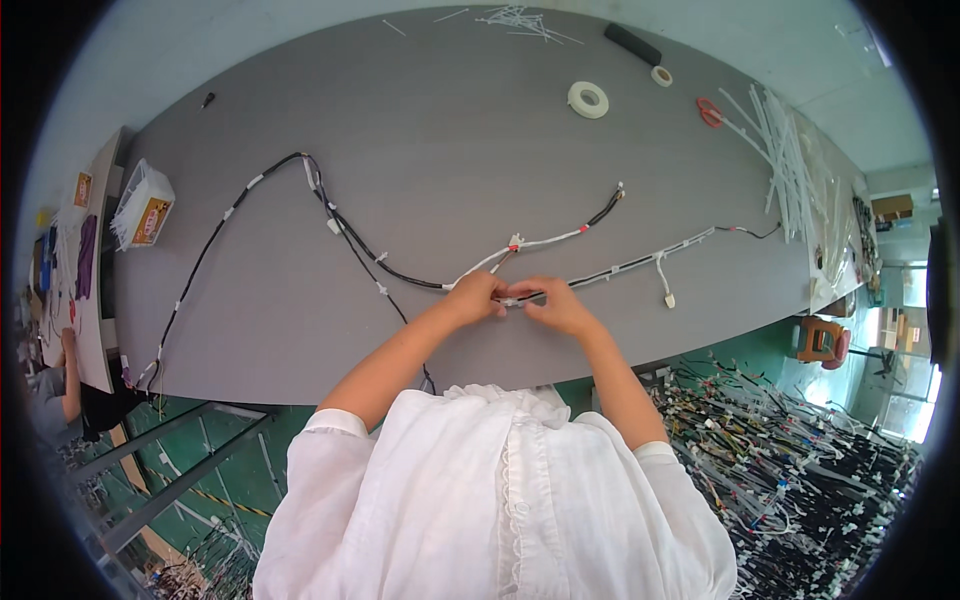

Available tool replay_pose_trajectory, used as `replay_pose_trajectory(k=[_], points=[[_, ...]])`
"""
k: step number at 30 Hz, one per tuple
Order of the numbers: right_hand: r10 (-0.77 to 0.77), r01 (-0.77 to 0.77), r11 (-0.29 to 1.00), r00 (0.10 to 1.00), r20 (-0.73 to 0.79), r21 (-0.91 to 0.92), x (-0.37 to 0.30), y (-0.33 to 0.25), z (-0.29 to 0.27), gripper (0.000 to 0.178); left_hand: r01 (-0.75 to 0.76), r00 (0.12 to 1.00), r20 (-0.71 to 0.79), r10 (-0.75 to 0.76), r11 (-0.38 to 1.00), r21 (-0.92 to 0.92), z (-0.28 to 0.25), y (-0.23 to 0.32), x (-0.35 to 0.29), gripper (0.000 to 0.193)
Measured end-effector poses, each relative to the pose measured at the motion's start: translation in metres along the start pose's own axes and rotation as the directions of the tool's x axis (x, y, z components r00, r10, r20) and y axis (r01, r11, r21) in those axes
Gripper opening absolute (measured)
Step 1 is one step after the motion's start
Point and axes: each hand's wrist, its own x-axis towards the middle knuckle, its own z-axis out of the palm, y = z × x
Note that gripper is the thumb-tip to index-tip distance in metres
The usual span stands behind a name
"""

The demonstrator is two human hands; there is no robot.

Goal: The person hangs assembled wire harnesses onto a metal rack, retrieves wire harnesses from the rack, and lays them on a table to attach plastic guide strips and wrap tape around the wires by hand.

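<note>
A long wire harness [415, 283], wrapped mostly in black with white sections, stretches across the grey table. My left hand [476, 298] pinches it at the middle, near where a white branch [553, 240] with a white connector [516, 242] and red bands splits off. Close beside it, my right hand [560, 306] has thumb and fingers closed on the same harness, at the start of the branch running right. That branch carries a short white lead ending in a connector [670, 299]. My fingers partly hide the stretch between the hands.
Far on the table lie a white tape roll [576, 104], a smaller roll [658, 80], a black cylinder [633, 44] and loose cable ties [520, 18]. Red-handled scissors [709, 112] and white strips [790, 170] sit right; a white container [150, 205] stands left. Harness piles [790, 470] are lower right. Another person [60, 390] works far left.
</note>
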Motion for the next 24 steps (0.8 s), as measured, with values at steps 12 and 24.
replay_pose_trajectory(k=[12, 24], points=[[0.084, -0.15, 0.983, 0.878, -0.471, -0.105, 0.004, 0.021, 0.046, 0.006, -0.142, 0.755, -0.459, 0.468, 0.8, 0.583, 0.043, -0.013, -0.016, 0.008], [-0.029, -0.008, 0.993, 0.948, -0.317, -0.114, -0.014, 0.026, 0.04, 0.002, -0.226, 0.65, -0.543, 0.531, 0.818, 0.53, 0.046, -0.023, -0.012, 0.007]])
